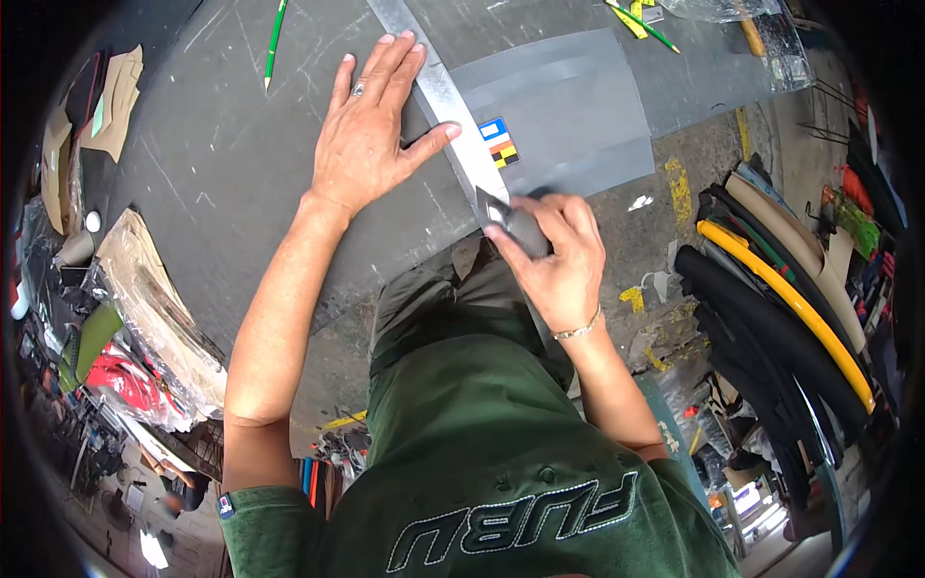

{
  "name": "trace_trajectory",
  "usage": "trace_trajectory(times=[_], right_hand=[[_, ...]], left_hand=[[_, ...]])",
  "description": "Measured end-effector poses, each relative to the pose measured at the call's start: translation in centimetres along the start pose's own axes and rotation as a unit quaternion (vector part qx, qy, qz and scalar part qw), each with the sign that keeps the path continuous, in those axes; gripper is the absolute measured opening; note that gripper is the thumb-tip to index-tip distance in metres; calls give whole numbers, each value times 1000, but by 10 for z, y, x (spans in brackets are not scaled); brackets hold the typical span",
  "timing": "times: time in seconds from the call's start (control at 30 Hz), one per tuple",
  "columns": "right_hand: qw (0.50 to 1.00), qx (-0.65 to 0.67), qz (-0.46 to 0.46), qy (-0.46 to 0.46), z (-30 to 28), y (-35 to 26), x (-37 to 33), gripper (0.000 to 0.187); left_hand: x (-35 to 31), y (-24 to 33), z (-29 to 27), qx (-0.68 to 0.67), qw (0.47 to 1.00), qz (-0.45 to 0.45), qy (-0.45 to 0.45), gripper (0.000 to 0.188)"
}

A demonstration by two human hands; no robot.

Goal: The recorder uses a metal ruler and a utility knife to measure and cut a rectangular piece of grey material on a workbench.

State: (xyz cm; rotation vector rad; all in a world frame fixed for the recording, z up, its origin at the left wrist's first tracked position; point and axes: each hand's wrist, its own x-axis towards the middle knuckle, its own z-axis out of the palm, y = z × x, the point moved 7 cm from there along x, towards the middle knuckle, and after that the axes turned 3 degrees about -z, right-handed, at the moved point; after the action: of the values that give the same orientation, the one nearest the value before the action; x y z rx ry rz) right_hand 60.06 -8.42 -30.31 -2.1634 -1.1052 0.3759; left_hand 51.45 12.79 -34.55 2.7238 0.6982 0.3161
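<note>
My left hand (371, 140), a ring on one finger, lies flat with fingers spread; its thumb and fingertips rest on a long metal ruler (445, 96). Under the ruler's right edge is a grey sheet of flexible material (578, 111), with a small multicoloured patch (499, 143) beside the ruler. Wrapped round a dark grey utility knife (521, 229), my right hand (564, 255) is at the ruler's near end. The knife's pointed tip meets the ruler there; slight motion blur hides exactly where the blade touches.
The dark worktable (212, 164) has scratches and a near edge close to my body. A green pencil (276, 43) lies at the far left, another pencil (655, 34) far right. Fabric rolls, one yellow (785, 299), stand to the right. Brown paper (149, 289) and plastic-wrapped material lie left.
</note>
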Motion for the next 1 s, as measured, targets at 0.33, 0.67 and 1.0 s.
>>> trace_trajectory(times=[0.33,0.67,1.0], right_hand=[[997,-38,19,-70,18,3,16,47],[998,-10,-18,-53,20,3,19,52],[997,18,-28,-64,19,9,19,58]], left_hand=[[0,0,-4,-49,999,-8,-15,85],[0,-4,-2,-48,999,-15,-13,88],[0,-4,-1,-43,999,-22,-14,90]])
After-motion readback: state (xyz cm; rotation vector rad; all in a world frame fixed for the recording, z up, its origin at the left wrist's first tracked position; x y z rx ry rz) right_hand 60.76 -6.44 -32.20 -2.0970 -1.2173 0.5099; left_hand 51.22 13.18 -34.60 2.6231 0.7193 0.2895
